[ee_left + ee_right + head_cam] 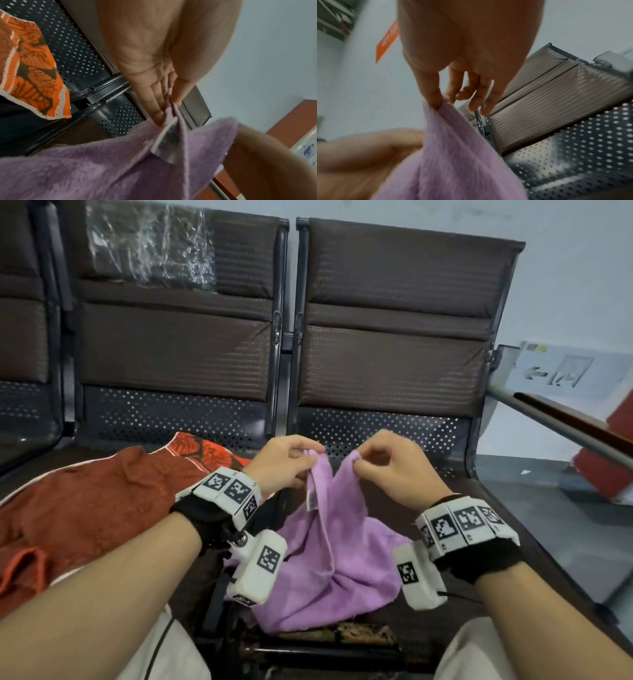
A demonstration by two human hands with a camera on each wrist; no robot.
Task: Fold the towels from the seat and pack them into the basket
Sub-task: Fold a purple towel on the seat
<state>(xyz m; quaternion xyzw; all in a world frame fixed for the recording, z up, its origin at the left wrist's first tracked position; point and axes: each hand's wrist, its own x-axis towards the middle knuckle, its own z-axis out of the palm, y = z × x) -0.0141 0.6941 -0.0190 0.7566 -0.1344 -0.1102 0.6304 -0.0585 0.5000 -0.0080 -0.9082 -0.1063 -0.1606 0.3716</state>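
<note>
Hands first: our left hand point(286, 462) pinches one top corner of the purple towel point(329, 563) between thumb and fingers, and our right hand point(394, 467) pinches the other corner with thumb and forefinger, the other fingers loosely curled. We hold both corners up, close together, above the seat point(428, 501). The lower part of the towel lies bunched on the seat's front part. A white label point(169, 142) hangs just under the left corner. Left of the purple towel, an orange towel point(92, 501) lies on the neighbour seat.
</note>
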